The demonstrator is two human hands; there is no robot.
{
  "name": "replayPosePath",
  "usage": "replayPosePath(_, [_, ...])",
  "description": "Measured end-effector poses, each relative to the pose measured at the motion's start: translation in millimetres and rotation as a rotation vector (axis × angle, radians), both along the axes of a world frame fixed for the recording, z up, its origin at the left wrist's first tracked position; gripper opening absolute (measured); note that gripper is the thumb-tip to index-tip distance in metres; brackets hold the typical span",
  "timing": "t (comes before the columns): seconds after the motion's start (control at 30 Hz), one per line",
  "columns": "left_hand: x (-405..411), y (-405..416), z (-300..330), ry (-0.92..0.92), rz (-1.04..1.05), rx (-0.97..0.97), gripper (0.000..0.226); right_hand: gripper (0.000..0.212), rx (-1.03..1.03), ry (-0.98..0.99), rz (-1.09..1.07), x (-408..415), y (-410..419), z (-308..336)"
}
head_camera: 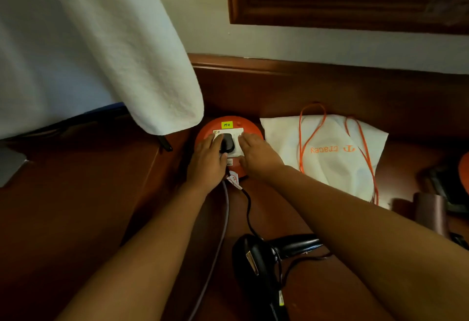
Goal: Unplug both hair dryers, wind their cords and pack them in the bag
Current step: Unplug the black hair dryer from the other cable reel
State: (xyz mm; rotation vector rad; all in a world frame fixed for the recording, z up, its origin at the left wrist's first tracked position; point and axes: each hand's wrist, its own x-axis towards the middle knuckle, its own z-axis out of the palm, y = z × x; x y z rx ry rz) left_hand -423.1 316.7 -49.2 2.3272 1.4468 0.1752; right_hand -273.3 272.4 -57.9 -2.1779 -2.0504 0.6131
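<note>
Fingers [215, 143] of the left hand [206, 162] are gripping the black plug [225, 143] in the round orange socket reel [251, 127], far on the bench [76, 219]; right hand [257, 154] is pressing flat just right of it, bracing.

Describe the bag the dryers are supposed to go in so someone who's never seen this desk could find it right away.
Start at the round orange socket reel at the back of the wooden desk, where both hands are working. Directly right of it, lying flat near the wall, is the bag. It is the only white cloth item on the desktop, with thin orange drawstrings and orange lettering.
</note>
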Motion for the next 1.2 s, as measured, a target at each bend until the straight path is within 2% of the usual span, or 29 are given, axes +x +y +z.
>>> replayPosePath(0.23, [2,12,-17,-0.109,-0.012,-0.064,0.046,0.058,0.049,0.075,0.001,0,10,-16])
replayPosePath(0.43, [-5,6,-29,-0.163,-0.024,-0.012,0.046,0.058,0.107,0.084,-0.035,0,7,-26])
replayPosePath(0.77, [-7,6,-35,-0.139,-0.022,-0.027,0.059,0.053,0.131,0.074,-0.054,0,8,-27])
replayPosePath(1.2, [-10,6,-35,-0.163,-0.038,-0.019,0.061,0.053,0.133,0.084,-0.067,-1,7,-25])
